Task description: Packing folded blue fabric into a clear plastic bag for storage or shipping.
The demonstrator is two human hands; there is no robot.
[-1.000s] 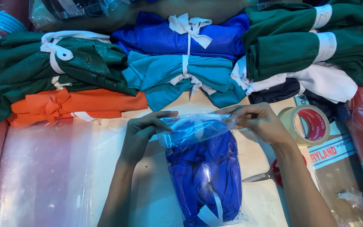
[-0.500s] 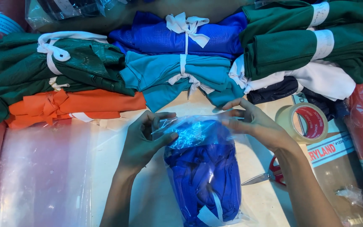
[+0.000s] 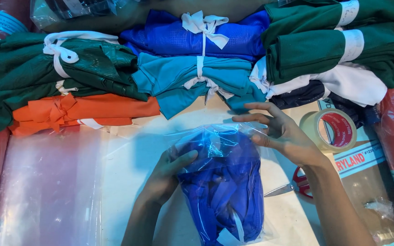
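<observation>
Filling the far half of the table [image 3: 128,159], from 9 o'clock round to 3 o'clock, are stacks of folded garments tied with white strips: a green bundle [image 3: 60,73] at 10 o'clock over an orange bundle [image 3: 83,111], a royal blue bundle [image 3: 197,38] at 12 o'clock above a teal bundle [image 3: 197,79], and a second green stack [image 3: 334,50] at 2 o'clock over white and dark pieces. Tying keeps each colour lot together and easy to reach. A pile of flat clear bags [image 3: 46,182] lies at 8 o'clock, within arm's reach. At centre, running toward 6 o'clock, sits the clear bag of blue fabric [image 3: 224,187], its open mouth facing 12 o'clock. The left hand [image 3: 169,171] clasps the bag's left flank, thumb pressed on top, pinning the contents so they cannot slide. The right hand [image 3: 283,134] rests at the bag's upper right with fingers spread, not closed, touching the loose film at the mouth, apparently flattening it. A tape roll [image 3: 331,130] stands at 3 o'clock, and red-handled scissors [image 3: 295,184] lie at 4 o'clock beside the right wrist, both kept close on the working side.
</observation>
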